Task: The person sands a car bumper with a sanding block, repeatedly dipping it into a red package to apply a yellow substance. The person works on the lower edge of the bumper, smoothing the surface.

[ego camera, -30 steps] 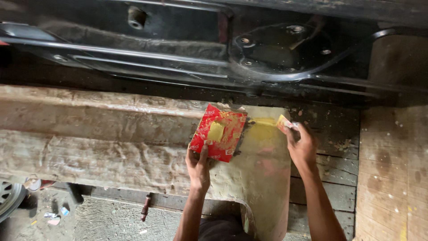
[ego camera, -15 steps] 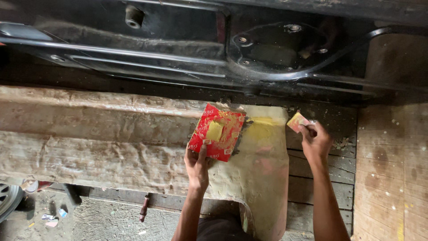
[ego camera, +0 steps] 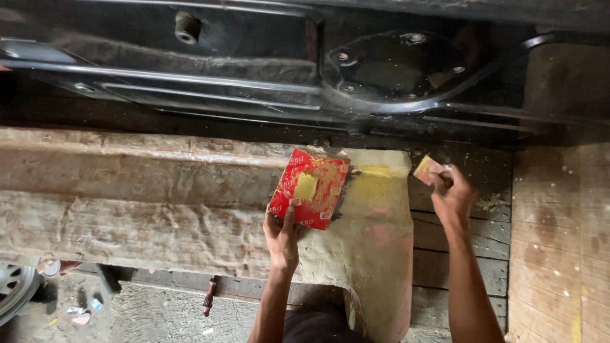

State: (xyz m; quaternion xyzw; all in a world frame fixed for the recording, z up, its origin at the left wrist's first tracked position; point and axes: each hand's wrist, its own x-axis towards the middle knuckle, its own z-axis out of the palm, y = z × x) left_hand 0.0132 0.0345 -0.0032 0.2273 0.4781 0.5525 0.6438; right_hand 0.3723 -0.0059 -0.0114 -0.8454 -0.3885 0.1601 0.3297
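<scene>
Your left hand (ego camera: 283,238) grips the lower edge of a red cardboard piece (ego camera: 309,188), thumb on its face and fingers behind, holding it flat and tilted like a small palette over the worn wooden sill (ego camera: 140,190). A dab of pale yellow putty (ego camera: 305,187) sits on the middle of the red card. Your right hand (ego camera: 452,197) is closed around a small flat scraper (ego camera: 427,169), its pinkish-yellow blade sticking out up and to the left of your fingers, raised just off the planks (ego camera: 457,238) to the right of the patched area. Between your two hands lies a broad yellowish filler patch (ego camera: 368,241), smeared over the sill's edge and running down the face toward you; the card's right corner overlaps its upper left part. Above the sill is a dark metal underbody (ego camera: 267,70) with bolts and ribs. At the lower left, a wheel (ego camera: 14,289) shows beside small litter on the ground.
</scene>
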